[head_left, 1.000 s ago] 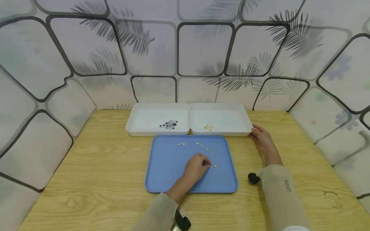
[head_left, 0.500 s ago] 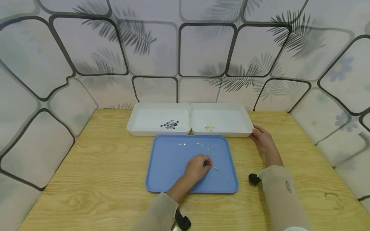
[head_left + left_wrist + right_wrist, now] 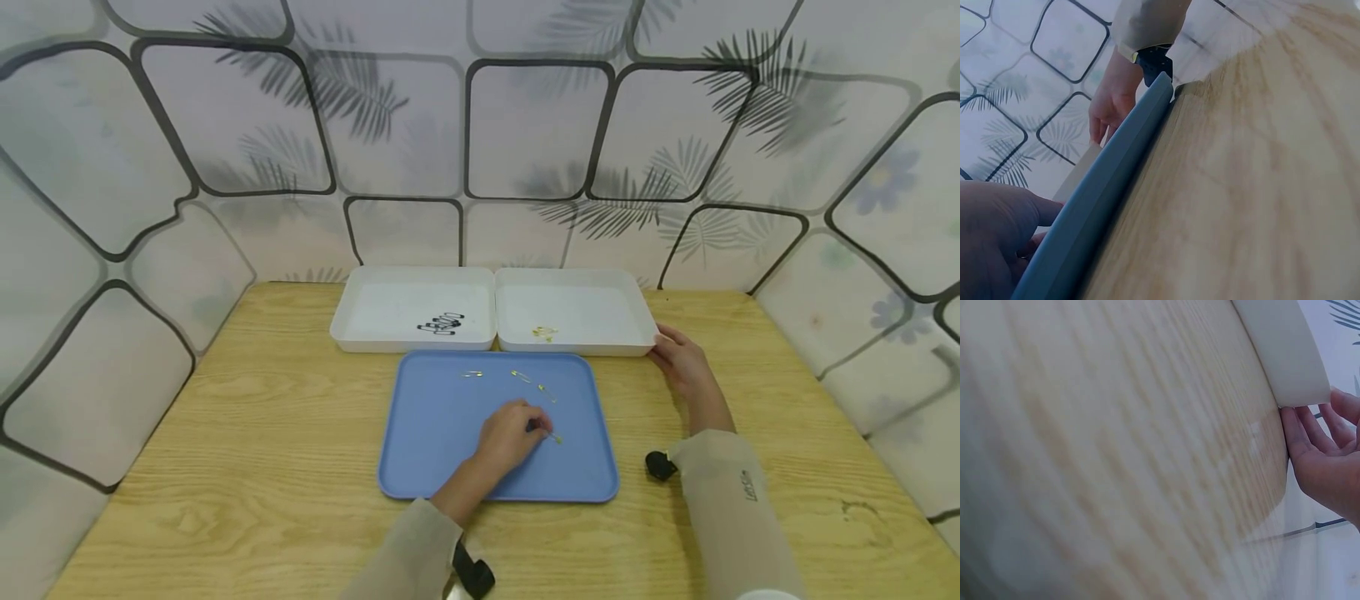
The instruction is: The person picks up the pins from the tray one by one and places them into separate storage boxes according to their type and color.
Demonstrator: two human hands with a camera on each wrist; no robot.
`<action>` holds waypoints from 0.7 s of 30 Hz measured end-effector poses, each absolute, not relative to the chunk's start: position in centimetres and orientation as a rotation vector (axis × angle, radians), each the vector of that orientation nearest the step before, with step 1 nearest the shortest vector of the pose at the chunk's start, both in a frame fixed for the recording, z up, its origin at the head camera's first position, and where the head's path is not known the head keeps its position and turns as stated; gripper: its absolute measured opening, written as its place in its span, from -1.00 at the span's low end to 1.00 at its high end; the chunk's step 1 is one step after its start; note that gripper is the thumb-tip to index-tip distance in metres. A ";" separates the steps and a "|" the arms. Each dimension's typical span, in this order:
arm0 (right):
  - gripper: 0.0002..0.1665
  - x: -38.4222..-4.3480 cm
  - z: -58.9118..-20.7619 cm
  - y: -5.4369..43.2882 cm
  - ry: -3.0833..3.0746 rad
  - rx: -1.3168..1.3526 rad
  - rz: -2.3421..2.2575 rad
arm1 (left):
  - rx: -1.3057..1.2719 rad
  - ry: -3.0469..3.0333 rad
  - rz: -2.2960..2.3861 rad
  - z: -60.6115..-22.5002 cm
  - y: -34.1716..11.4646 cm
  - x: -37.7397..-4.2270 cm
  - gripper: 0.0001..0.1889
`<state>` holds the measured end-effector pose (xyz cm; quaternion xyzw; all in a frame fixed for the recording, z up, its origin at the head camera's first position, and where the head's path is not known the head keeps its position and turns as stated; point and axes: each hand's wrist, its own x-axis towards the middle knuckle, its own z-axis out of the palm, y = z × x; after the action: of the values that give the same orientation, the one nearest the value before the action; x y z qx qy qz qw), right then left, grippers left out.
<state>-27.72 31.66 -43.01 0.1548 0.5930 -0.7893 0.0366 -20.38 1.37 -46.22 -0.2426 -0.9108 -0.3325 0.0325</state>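
My left hand point(image 3: 512, 435) is over the blue tray point(image 3: 442, 450), pinching a gold safety pin point(image 3: 558, 439) whose yellow head sticks out past the fingertips. Farther back on this tray lie several more gold safety pins point(image 3: 521, 377). At the right, my right hand point(image 3: 681, 360) holds the front right corner of a white tray point(image 3: 585, 292); in the right wrist view its thumb and fingers meet the tray's end point(image 3: 1297, 369). A few gold safety pins point(image 3: 543, 333) lie in that white tray. The left wrist view hides the pinched pin behind the blue tray's edge point(image 3: 1110, 162).
A second white tray point(image 3: 375, 300) stands against the first one's left side, with a heap of black safety pins point(image 3: 441, 323) in it. All the trays are on a wooden table point(image 3: 262, 433). Patterned fabric point(image 3: 405, 125) rises behind and at both sides.
The pin in my left fingers has tilted slightly, its head shifting a little nearer to me. Otherwise both hands and the trays stay almost where they were.
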 end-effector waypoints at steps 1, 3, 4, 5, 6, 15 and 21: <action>-0.34 -27.7 -43.0 31.7 1.826 0.473 -2.421 | -0.741 -2.803 -1.022 -46.2 1.4 -20.4 -0.92; -0.34 -27.6 -43.0 31.7 1.835 0.466 -2.412 | -0.732 -2.802 -1.026 -46.2 1.4 -20.4 -0.92; -0.34 -27.6 -43.0 31.7 1.840 0.463 -2.407 | -0.728 -2.801 -1.029 -46.2 1.4 -20.4 -0.91; -0.34 -27.6 -43.0 31.7 1.848 0.462 -2.400 | -0.724 -2.800 -1.031 -46.2 1.4 -20.4 -0.91; -0.34 -27.6 -43.0 31.7 1.844 0.460 -2.400 | -0.720 -2.799 -1.035 -46.2 1.4 -20.4 -0.92; -0.34 -27.7 -43.0 31.8 1.816 0.466 -2.423 | -0.722 -2.797 -1.043 -46.2 1.3 -20.5 -0.92; -0.33 -27.7 -43.1 31.8 1.821 0.467 -2.410 | -0.741 -2.805 -1.050 -46.3 1.3 -20.5 -0.94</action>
<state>-27.69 31.78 -43.06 0.1526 0.5951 -0.7879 0.0426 -20.54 1.28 -46.26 -0.2402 -0.9088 -0.3401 0.0281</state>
